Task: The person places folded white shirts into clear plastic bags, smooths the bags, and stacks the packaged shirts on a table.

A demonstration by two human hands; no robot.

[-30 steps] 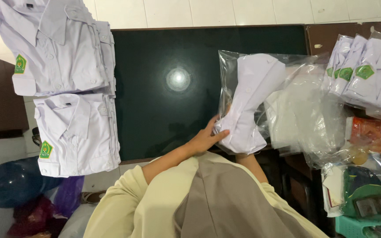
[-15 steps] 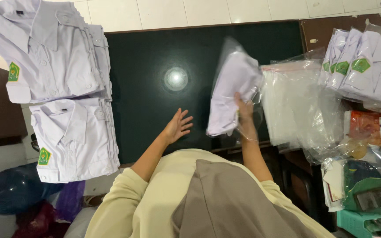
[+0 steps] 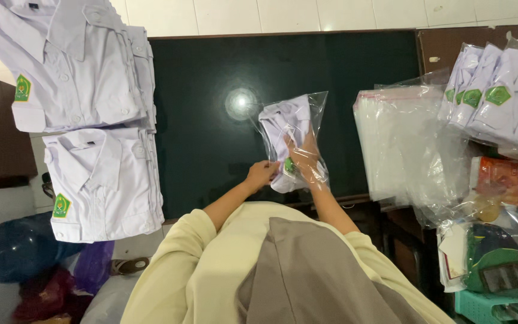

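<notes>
A folded white shirt (image 3: pixel 286 123) with a green badge sits inside a clear plastic bag (image 3: pixel 316 105) over the dark green table (image 3: pixel 211 90). My right hand (image 3: pixel 304 159) is pushed inside the bag, pressing on the shirt. My left hand (image 3: pixel 261 174) grips the bag's open edge at its near left corner. The bag stands tilted above the table's near edge.
Two stacks of folded white shirts (image 3: pixel 79 72) (image 3: pixel 100 180) lie at the table's left. A pile of empty clear bags (image 3: pixel 403 144) lies to the right, with bagged shirts (image 3: pixel 499 99) behind it. Packets and a green crate (image 3: pixel 493 300) crowd the right side.
The bagged shirt has come down and nearer to me. My left hand left the table and took the bag's edge. My right hand has gone into the bag.
</notes>
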